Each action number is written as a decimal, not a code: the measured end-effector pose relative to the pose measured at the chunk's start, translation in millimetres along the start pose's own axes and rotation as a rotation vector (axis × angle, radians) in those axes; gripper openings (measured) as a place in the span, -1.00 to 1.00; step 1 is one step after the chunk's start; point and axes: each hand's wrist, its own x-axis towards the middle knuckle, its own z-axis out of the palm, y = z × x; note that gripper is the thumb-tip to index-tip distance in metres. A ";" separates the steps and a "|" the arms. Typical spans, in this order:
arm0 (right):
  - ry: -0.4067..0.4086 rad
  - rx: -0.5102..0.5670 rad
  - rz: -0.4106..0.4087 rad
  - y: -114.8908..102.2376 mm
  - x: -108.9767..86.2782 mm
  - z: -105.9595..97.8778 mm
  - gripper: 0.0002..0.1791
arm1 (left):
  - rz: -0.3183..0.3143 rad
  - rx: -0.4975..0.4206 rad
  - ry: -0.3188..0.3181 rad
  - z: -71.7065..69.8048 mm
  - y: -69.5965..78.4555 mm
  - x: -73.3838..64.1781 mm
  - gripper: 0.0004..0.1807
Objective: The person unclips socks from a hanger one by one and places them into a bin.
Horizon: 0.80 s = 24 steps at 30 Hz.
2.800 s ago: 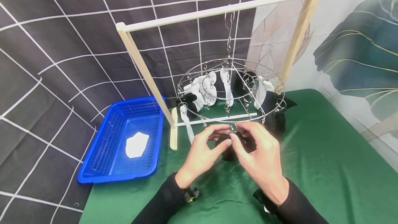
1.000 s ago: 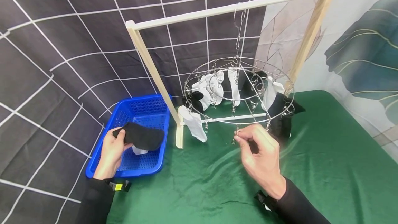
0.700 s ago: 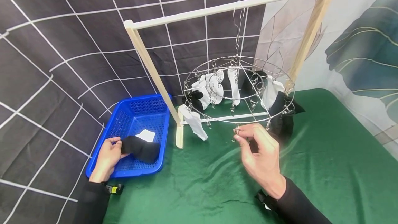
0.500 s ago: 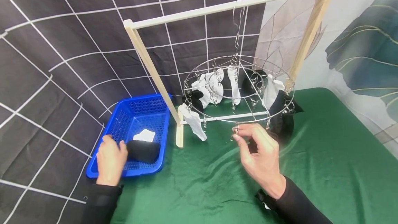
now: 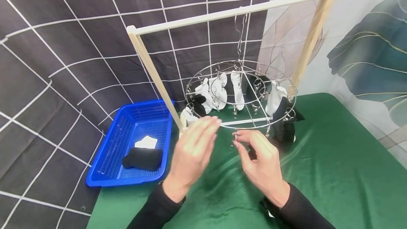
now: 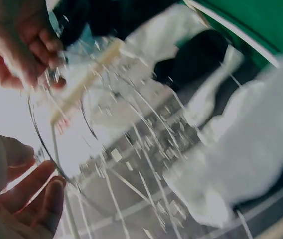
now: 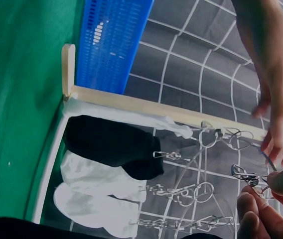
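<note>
My right hand point(image 5: 262, 165) pinches a metal clip point(image 7: 248, 177) on the near rim of a round wire sock hanger point(image 5: 222, 125). My left hand point(image 5: 192, 151), its fingers extended, holds nothing and is just left of the right hand, in front of the hanger. Several socks hang from other clips: white socks point(image 5: 218, 91) at the back, a black sock point(image 7: 111, 142) on the left, black ones point(image 5: 283, 130) on the right. In the head view my left hand partly hides a white sock point(image 5: 188, 115) at the near left. The left wrist view is blurred.
A wooden stand point(image 5: 229, 16) carries the hanger's hook on its top bar. At left is a blue basket point(image 5: 109, 162) with a black sock point(image 5: 143, 159) and a white sock point(image 5: 147, 142) inside. Green cloth point(image 5: 334, 172) covers the table.
My left hand lowered the black sock into the basket, let go of it, then moved right to the hanger. My right hand has kept its pinch on the clip since one second ago.
</note>
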 end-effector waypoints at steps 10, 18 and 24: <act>-0.050 -0.095 0.024 -7.1 1.1 -9.4 -0.80 | -0.010 -0.082 -0.067 23.3 1.8 5.5 -0.72; 0.181 -0.083 -0.161 -22.6 23.4 -27.9 -0.90 | -0.029 -0.131 0.013 12.0 -18.7 3.7 -0.77; 0.247 -0.091 -0.316 -4.8 40.7 -35.1 -0.83 | -0.114 -0.086 0.038 4.2 -37.1 -5.4 -0.78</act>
